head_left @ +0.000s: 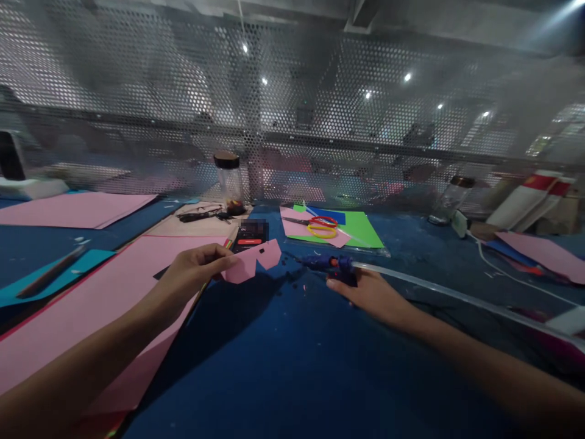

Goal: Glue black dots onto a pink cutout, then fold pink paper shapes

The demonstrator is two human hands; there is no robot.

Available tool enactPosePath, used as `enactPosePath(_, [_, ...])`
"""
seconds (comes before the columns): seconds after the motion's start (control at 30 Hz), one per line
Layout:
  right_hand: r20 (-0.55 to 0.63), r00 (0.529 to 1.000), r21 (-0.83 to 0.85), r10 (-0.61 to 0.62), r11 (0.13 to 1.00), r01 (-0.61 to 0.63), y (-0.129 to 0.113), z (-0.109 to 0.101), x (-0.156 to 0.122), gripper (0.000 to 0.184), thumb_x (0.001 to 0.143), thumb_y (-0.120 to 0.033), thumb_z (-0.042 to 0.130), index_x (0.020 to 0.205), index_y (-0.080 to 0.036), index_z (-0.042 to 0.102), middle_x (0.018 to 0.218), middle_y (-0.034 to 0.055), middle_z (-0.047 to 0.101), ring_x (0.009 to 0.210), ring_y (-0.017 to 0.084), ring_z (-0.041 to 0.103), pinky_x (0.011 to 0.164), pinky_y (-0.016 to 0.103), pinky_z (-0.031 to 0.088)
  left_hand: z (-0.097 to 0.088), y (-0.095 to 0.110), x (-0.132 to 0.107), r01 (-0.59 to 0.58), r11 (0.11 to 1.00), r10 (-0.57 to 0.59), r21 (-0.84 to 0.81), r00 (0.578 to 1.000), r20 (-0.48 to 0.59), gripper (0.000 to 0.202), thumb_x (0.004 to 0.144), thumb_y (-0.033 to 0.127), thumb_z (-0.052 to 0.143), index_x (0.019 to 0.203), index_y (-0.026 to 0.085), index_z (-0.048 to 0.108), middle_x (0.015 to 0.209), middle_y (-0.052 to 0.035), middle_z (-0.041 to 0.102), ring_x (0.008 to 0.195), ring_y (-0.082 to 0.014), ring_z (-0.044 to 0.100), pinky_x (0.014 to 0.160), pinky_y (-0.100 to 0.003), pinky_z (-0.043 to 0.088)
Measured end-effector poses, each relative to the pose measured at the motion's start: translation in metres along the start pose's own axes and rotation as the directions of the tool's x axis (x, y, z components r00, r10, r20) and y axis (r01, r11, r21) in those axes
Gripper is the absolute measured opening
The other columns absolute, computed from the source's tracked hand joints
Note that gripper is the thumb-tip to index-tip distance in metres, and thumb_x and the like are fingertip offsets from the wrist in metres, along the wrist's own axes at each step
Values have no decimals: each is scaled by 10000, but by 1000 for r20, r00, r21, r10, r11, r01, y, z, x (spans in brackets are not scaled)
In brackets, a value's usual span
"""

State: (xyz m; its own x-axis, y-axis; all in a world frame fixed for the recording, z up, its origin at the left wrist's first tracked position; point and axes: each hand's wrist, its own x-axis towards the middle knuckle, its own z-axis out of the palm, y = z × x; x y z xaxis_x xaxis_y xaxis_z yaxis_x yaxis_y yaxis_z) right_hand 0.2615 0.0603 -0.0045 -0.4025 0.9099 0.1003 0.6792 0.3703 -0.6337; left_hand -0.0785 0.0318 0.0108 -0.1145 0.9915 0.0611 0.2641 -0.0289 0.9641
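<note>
My left hand (pixel 201 266) pinches a small pink paper cutout (pixel 244 267) by its left end. The cutout has a notched lower edge and a small black square near its top. On the right, my right hand (pixel 365 289) is wrapped round a blue glue gun (pixel 322 263), whose nozzle points left toward the cutout without touching it. A long clear glue stick (pixel 411 276) runs out of the back of the gun to the right. Behind the cutout lies a dark phone (pixel 251 233) with a red bar on its screen.
Red and yellow scissors (pixel 322 227) rest on green paper (pixel 365 228) and pink paper. A glass jar (pixel 230 186) stands behind the phone. Large pink sheets (pixel 132 280) cover the left side. A perforated metal screen (pixel 292 110) closes off the back. White cable (pixel 507 274) lies at right.
</note>
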Motion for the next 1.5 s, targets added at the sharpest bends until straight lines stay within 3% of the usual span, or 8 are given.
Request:
enactPosePath(0.2, [88,995,-78,48,996,-41,8,-4,4,391,924,-523,558,1022,-178,714,878,92,725,729,235,655,629,336,473,-11,-5,5,34,994,-41,-100,997,-61,223,760,383,775,757,172,701,761,5,659,758,-152,580,698,-251,455])
enactPosePath(0.37, [108,993,-91,43,995,-33,5,-6,6,367,932,-492,556,1057,-184,713,837,74,717,691,217,647,626,324,460,-21,-7,10,34,988,-60,-151,984,-167,176,702,311,784,802,176,728,833,10,669,788,-141,573,734,-233,470])
enactPosePath(0.6, [128,990,-91,55,995,-44,1,-6,7,382,930,-474,550,1107,-182,721,731,55,694,650,220,633,620,323,449,-20,-6,12,62,989,-86,-132,979,-187,183,676,337,797,744,183,725,785,13,660,783,-146,567,723,-220,471])
enactPosePath(0.9, [123,990,-63,70,996,-62,2,-5,8,431,930,-514,548,1125,-172,723,758,65,703,671,223,644,628,336,477,-18,-10,12,77,987,-100,-142,982,-163,238,697,404,800,761,186,729,803,-9,680,801,-173,594,738,-259,473])
enactPosePath(1.17, [79,991,191,105,974,-118,-9,-1,-2,395,908,-536,616,1129,-219,695,993,78,744,765,221,660,625,339,513,-5,-7,4,115,987,-119,-111,992,-33,239,746,393,801,733,184,686,694,17,641,692,-147,554,648,-243,422])
enactPosePath(1.37, [-22,1000,135,13,991,-10,-29,1,-14,297,898,-504,635,966,-220,685,790,26,683,661,178,572,574,294,449,9,0,-8,28,998,-24,-62,997,77,204,779,372,771,720,195,689,669,17,633,645,-139,535,622,-240,409])
enactPosePath(1.5, [1,997,122,-74,990,73,-37,1,-20,238,908,-461,631,909,-224,621,694,-23,586,602,143,498,556,266,393,14,5,-15,-14,998,20,-55,994,108,219,775,385,782,709,196,694,672,13,640,656,-136,545,637,-234,420])
